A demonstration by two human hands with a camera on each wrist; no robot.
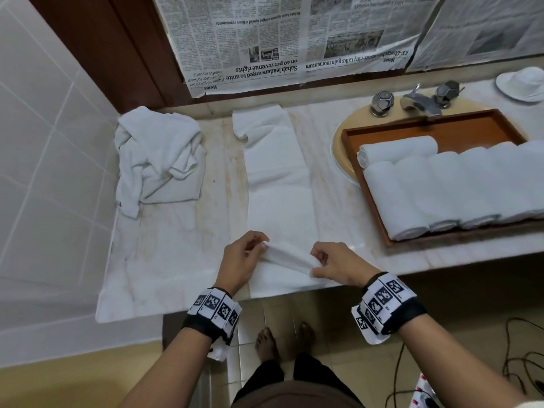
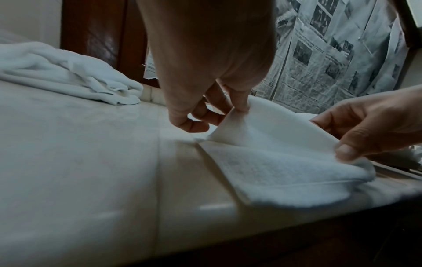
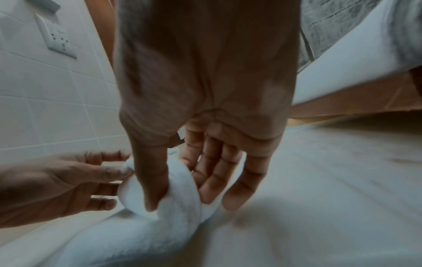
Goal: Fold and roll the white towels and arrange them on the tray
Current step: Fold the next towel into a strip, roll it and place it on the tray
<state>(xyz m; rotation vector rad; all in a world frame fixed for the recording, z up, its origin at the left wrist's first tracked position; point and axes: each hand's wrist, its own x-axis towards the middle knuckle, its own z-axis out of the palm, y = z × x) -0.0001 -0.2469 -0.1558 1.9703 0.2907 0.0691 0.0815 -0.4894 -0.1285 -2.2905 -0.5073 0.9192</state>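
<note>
A white towel (image 1: 276,178), folded into a long strip, lies lengthwise on the marble counter (image 1: 182,231). Its near end (image 1: 287,257) is lifted and turned over. My left hand (image 1: 244,260) pinches the left corner of that end and my right hand (image 1: 332,266) pinches the right corner. The left wrist view shows the raised end (image 2: 269,144) between my left hand (image 2: 219,101) and my right hand (image 2: 370,133). In the right wrist view the end curls into a small roll (image 3: 178,195) under my right thumb. Several rolled towels (image 1: 441,187) lie in the brown tray (image 1: 441,131).
A crumpled pile of white towels (image 1: 156,160) sits at the counter's back left. The tray rests over the sink (image 1: 344,160), with a tap (image 1: 418,101) behind it. A white plate (image 1: 521,83) stands at the far right. Newspaper (image 1: 294,39) covers the wall behind.
</note>
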